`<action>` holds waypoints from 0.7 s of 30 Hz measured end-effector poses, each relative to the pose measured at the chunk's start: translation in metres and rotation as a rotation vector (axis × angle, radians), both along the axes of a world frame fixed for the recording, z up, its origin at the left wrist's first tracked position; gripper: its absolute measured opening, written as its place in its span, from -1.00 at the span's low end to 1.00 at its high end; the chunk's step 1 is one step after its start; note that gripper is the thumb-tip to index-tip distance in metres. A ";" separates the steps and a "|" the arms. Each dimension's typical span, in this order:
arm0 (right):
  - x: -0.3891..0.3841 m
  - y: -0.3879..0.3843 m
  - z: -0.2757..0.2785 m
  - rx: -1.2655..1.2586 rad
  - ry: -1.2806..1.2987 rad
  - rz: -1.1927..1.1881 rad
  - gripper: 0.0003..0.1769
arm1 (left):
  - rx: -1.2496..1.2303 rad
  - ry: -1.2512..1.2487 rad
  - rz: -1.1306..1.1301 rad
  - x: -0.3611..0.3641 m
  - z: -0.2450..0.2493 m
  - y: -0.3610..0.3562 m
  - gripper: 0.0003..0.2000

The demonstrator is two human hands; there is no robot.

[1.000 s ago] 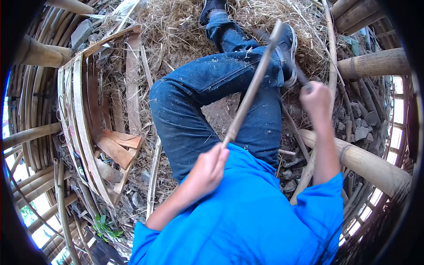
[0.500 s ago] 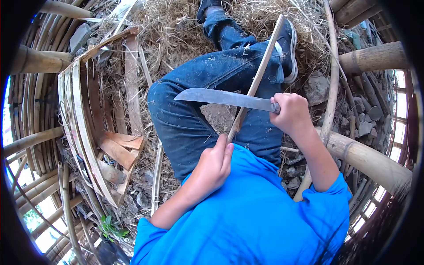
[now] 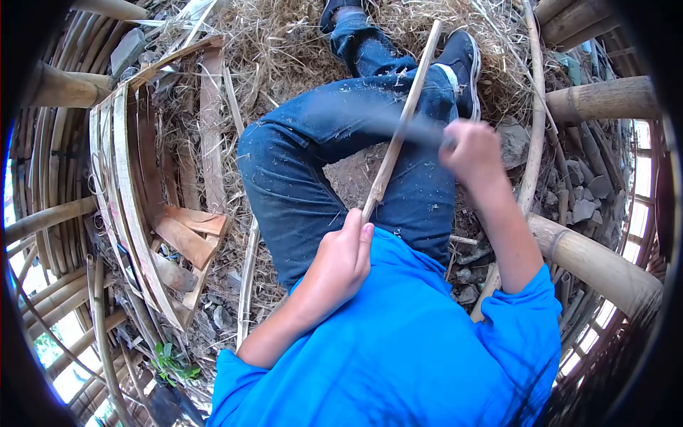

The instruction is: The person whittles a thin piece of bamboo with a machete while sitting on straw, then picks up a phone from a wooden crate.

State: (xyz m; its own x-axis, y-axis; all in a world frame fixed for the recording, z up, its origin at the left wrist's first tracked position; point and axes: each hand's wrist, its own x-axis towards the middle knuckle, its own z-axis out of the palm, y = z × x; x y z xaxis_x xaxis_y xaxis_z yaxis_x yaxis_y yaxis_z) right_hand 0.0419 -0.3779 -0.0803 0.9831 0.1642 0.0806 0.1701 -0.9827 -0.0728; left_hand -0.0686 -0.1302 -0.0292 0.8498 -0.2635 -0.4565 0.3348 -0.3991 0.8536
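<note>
My left hand is closed around the near end of a long, narrow wooden strip, close to my waist. The strip slants up and away over my jeans, its far end near my shoe. In my right hand is the handle of a machete, gripped in a fist. Its blade is smeared by motion and points left, crossing the strip in this view. Small pale shavings speckle the jeans.
Curved wooden slats and short reddish boards lie on the left. Dry shavings cover the ground ahead. Bamboo poles and grey stones are on the right. A green plant grows at lower left.
My right hand has moved up and slightly right with the machete, whose blade has gone from sharp to blurred and sits farther up the strip. My left hand keeps its hold.
</note>
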 end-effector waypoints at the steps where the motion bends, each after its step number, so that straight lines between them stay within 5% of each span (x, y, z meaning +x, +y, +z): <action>1: 0.014 -0.017 0.004 -0.010 0.061 -0.174 -0.83 | -0.016 0.009 -0.020 -0.009 0.001 0.001 -0.83; 3: 0.039 -0.061 0.023 -0.064 0.113 -0.365 -0.78 | -0.042 -0.008 -0.097 -0.024 -0.003 0.002 -0.83; 14: 0.075 -0.107 0.019 -0.210 0.046 -0.380 -0.76 | -0.091 0.013 -0.138 -0.020 -0.004 -0.001 -0.85; 17: 0.088 -0.141 0.020 -0.107 0.066 -0.690 -0.69 | -0.108 -0.150 -0.154 -0.034 0.011 0.007 -0.86; 21: 0.070 -0.201 0.018 -0.062 0.030 -0.772 -0.59 | -0.009 -0.059 0.072 -0.020 -0.004 0.040 -0.82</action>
